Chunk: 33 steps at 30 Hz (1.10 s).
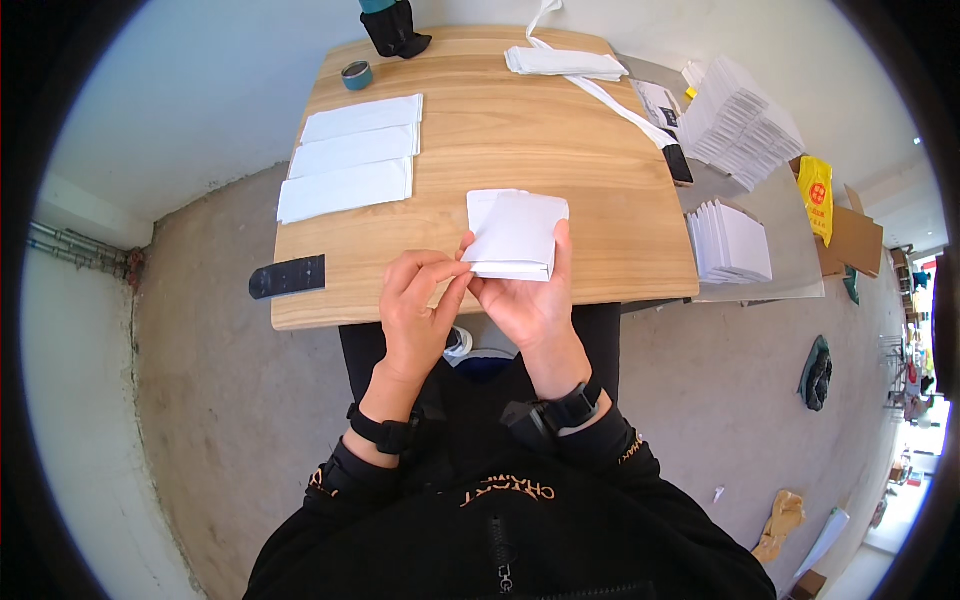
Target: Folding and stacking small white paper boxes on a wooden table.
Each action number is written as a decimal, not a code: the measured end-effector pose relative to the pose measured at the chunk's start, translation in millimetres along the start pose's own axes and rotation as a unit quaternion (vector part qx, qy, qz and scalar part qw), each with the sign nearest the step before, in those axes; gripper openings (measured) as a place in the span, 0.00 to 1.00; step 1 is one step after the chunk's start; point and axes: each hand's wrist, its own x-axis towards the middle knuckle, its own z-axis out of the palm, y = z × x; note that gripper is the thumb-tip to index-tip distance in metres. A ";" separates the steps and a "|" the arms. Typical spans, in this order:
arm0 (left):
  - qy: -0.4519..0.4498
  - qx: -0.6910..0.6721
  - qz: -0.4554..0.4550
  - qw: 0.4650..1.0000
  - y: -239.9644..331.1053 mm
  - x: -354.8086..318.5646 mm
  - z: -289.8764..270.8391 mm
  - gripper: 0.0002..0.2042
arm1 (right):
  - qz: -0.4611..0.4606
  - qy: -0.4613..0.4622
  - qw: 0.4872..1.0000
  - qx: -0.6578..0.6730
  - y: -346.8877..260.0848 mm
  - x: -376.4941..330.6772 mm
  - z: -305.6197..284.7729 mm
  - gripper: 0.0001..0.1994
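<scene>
Both hands grip one folded white paper (516,235) above the wooden table's (600,210) near edge, right hand (525,300) cradling, left hand (415,305) pinching a corner, which could crease crookedly if the pinch slips.

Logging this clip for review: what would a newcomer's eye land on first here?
First, the folded white paper piece held over the near edge of the wooden table, the right hand under it and the left hand pinching its lower corner. Next, three flat white sheets in a row at the table's left.

The head camera looks steeply down from above, close over the wooden table (560,150).
</scene>
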 end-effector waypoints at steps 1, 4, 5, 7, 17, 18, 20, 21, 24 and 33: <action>0.000 0.000 0.000 1.000 0.2 -0.2 -0.4 0.08 | 0.006 -0.015 1.000 0.003 -1.1 0.5 -1.6 0.34; -0.023 -0.016 0.005 1.000 -0.8 0.7 -2.3 0.08 | 0.018 -0.036 0.999 -0.029 -6.0 0.5 0.3 0.34; -0.022 -0.014 0.005 1.000 -0.4 0.5 -2.7 0.08 | 0.019 -0.036 0.999 -0.029 -5.6 1.3 0.0 0.34; 0.003 -0.011 0.001 1.000 1.0 0.0 -2.5 0.07 | 0.049 -0.040 0.998 0.000 -4.4 2.7 -1.2 0.34; 0.038 -0.100 -0.117 0.987 7.7 -0.2 0.2 0.05 | -0.012 -0.044 0.999 -0.001 5.6 -0.5 7.3 0.34; 0.041 -0.106 -0.117 0.987 8.2 0.5 0.6 0.05 | -0.023 -0.048 0.998 -0.014 5.8 -1.5 11.2 0.34; 0.044 -0.113 -0.117 0.986 8.2 0.7 0.7 0.04 | -0.034 -0.053 0.998 -0.028 5.7 -2.4 12.6 0.34; 0.035 -0.117 -0.119 0.985 7.7 0.5 0.3 0.04 | -0.031 -0.058 0.998 -0.022 5.2 -2.7 11.9 0.34; 0.014 -0.116 -0.116 0.986 5.5 0.9 -2.4 0.04 | -0.031 -0.066 0.997 -0.026 4.9 -2.3 9.1 0.34; -0.020 -0.069 -0.055 0.996 3.7 4.6 -11.0 0.04 | 0.021 -0.067 0.998 -0.006 -0.2 0.9 -1.7 0.35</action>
